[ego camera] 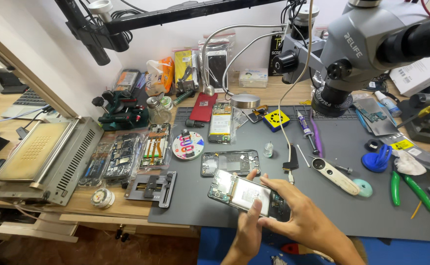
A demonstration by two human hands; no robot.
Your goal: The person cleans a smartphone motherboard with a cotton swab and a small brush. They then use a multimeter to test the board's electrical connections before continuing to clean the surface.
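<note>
An opened smartphone (239,192) with its back cover off, showing a pale battery and circuit boards, lies low over the grey work mat (342,211). My left hand (248,234) comes up from below, its thumb pressing on the battery's near edge. My right hand (301,213) wraps the phone's right end, fingers curled over its top edge. Just behind the phone lies a bare phone frame (230,162) on the mat.
A microscope head (360,46) hangs over the mat's right. Bagged phone boards (124,157), a metal heating machine (43,159), a fixture plate (151,188), a blue suction cup (377,159), green-handled pliers (409,186), a white tool (334,174) and a screwdriver (307,128) surround it.
</note>
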